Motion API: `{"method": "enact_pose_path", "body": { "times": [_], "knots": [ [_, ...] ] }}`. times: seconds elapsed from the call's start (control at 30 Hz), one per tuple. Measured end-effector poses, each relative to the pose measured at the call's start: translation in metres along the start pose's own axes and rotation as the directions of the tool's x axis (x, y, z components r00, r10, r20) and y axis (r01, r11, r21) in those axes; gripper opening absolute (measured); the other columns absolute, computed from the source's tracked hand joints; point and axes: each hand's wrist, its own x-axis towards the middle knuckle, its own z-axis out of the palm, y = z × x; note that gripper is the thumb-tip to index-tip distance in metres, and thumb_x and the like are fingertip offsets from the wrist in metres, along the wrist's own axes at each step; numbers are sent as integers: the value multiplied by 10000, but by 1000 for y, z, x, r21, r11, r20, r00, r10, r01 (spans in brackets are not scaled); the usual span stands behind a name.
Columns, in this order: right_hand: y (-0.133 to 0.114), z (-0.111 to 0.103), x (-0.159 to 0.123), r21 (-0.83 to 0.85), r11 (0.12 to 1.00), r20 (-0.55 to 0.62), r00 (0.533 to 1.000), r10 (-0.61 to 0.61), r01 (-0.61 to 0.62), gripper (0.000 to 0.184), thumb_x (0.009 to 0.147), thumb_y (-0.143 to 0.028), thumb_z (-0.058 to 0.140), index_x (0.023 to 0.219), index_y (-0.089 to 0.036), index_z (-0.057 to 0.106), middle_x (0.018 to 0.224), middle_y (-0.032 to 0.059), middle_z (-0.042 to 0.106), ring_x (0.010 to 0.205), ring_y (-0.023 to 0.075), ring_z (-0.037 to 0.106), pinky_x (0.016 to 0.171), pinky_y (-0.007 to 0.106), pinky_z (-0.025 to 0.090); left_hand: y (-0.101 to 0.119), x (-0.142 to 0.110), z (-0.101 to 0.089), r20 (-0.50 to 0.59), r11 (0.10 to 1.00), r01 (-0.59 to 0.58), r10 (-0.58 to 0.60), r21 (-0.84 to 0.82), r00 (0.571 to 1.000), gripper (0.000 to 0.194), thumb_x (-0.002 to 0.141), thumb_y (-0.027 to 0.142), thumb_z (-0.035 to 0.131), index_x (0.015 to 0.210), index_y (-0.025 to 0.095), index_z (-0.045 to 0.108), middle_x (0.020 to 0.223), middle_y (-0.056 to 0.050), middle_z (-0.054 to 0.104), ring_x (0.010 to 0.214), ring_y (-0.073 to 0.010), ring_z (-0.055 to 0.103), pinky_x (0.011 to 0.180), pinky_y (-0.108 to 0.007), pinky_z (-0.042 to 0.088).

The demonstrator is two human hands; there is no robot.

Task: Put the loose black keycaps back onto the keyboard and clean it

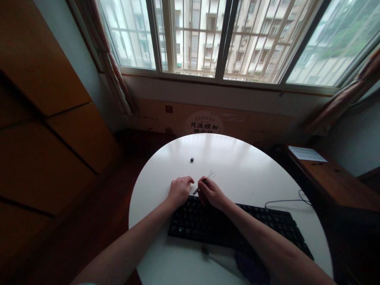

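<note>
A black keyboard (208, 221) lies on the round white table, partly covered by my forearms. My right hand (209, 190) is closed around a keycap puller (211, 174), a slim tool with thin wire loops at its far end. Its other, metal-looking end points down toward the keyboard's back edge. Beside it, my left hand (180, 190) rests at the keyboard's back left edge, fingers loosely bent and nothing visible in them. Its thumb is hidden. Beyond both hands sits a small black keycap (191, 160), touched by neither.
The round white table (160, 166) has a curved edge. A cable (285, 201) runs off to the right. In front of the keyboard lie a brush-like object (205, 250) and a dark purple item (249, 267), both unclear. A wooden desk (341, 178) with paper (307, 153) stands right.
</note>
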Motion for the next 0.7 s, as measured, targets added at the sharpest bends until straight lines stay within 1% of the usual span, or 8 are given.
{"method": "enact_pose_path", "body": {
  "times": [0.13,0.27,0.4,0.5,0.6,0.7],
  "knots": [
    [4,1,-4,-41,999,-19,1000,-17,16,444,914,-639,491,921,-203,409,532,-78,521,375,83,455,352,168,334,1,2,-1,9,1000,-4,4,17,1000,282,935,216,437,982,249,713,979,-55,737,985,-251,624,912,-360,399],
    [1,2,-5,-150,988,-23,999,-47,43,370,943,-561,499,924,-195,449,574,-68,536,400,74,461,385,167,340,-3,2,-2,16,999,-8,7,35,1000,287,935,210,429,967,252,711,943,-52,740,959,-249,642,883,-347,407],
    [-5,3,2,-254,967,-2,1000,-24,23,297,968,-481,487,917,-189,474,552,-68,542,378,66,432,404,168,326,-6,1,-4,52,999,-27,24,47,998,262,916,210,459,905,252,718,867,-49,739,871,-248,662,834,-330,414],
    [-5,7,7,-314,949,-17,1000,-4,-1,280,974,-458,485,904,-186,486,581,-53,568,395,71,464,426,174,346,-6,-1,-8,67,998,-39,36,43,997,249,906,205,471,900,251,716,850,-45,737,825,-242,663,791,-315,415],
    [-5,11,5,-371,929,-34,999,-11,-3,256,980,-435,483,917,-188,497,623,-45,588,421,72,478,466,181,371,-7,-1,-11,67,999,-37,35,40,997,244,898,205,477,914,251,716,830,-41,733,793,-234,658,768,-307,417],
    [-7,13,-2,-449,893,-17,1000,-24,14,212,985,-397,474,939,-193,505,624,-43,585,459,85,484,514,192,376,-10,0,-11,79,998,-44,40,45,996,232,887,214,500,902,256,727,818,-40,733,785,-232,656,763,-305,423]
  ]
}}
